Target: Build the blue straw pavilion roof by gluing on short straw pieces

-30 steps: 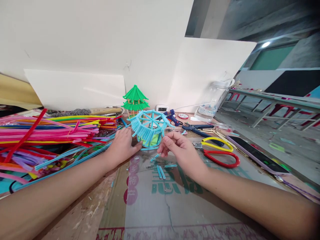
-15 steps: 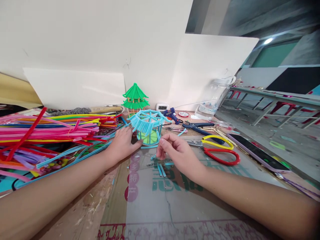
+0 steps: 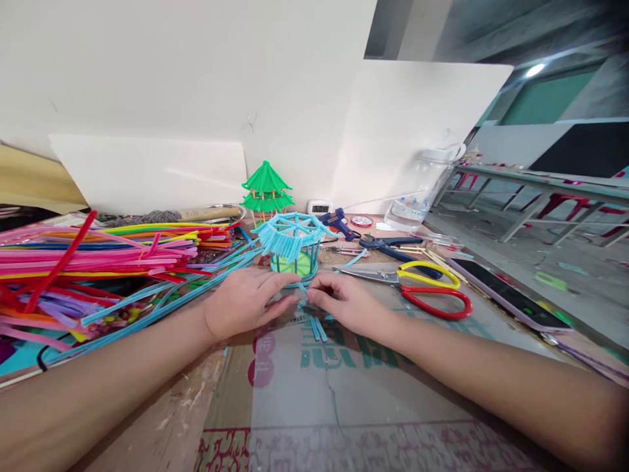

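A blue pipe-cleaner pavilion [image 3: 295,239] with a fringed roof, thin posts and a light green base stands just beyond my hands. My right hand [image 3: 346,300] is closed in a pinch on a short piece of blue pipe cleaner [image 3: 303,287]. Close by on the left, my left hand [image 3: 250,300] has its thumb and fingers apart, the fingertips near that piece; whether they touch it I cannot tell. Several cut blue strips [image 3: 318,329] lie on the printed plastic mat [image 3: 295,400] below the hands.
Colourful pipe cleaners [image 3: 98,262] are heaped at left. Scissors [image 3: 427,288], pliers [image 3: 393,246], a phone [image 3: 508,295] and a clear jug [image 3: 417,190] lie or stand at right. Behind are a green pagoda [image 3: 266,187], a small digital clock [image 3: 319,208] and a glue gun [image 3: 344,225].
My left hand has come away from the pavilion's left side, moving right and toward me, to meet my right hand. My right hand has shifted slightly; the pavilion is less covered.
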A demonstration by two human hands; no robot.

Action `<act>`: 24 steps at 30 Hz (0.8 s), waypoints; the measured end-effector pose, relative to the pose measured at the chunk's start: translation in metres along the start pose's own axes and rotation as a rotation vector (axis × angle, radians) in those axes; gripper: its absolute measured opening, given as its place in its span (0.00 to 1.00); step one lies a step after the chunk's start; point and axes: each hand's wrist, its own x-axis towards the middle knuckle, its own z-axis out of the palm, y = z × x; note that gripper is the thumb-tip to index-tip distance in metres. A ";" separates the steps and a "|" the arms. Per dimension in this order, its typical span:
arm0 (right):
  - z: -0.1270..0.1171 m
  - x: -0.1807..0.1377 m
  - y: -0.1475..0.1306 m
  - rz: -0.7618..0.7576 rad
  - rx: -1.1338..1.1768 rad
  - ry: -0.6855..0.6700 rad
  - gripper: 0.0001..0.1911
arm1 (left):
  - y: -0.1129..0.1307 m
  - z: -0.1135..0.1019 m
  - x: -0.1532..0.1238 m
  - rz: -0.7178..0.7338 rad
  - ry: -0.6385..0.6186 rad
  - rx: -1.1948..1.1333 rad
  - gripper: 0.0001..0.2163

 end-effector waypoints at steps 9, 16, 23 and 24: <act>0.004 0.000 -0.001 -0.037 -0.002 -0.020 0.12 | -0.002 0.009 0.002 0.018 -0.052 -0.028 0.09; 0.003 -0.001 -0.001 -0.039 0.019 -0.033 0.13 | -0.003 0.008 0.002 0.011 -0.039 -0.052 0.08; 0.003 -0.001 -0.002 0.004 0.065 -0.034 0.12 | -0.003 0.008 0.002 -0.011 -0.042 -0.065 0.08; 0.002 -0.001 -0.003 0.006 0.060 -0.027 0.11 | -0.003 0.008 0.002 -0.010 -0.045 -0.068 0.07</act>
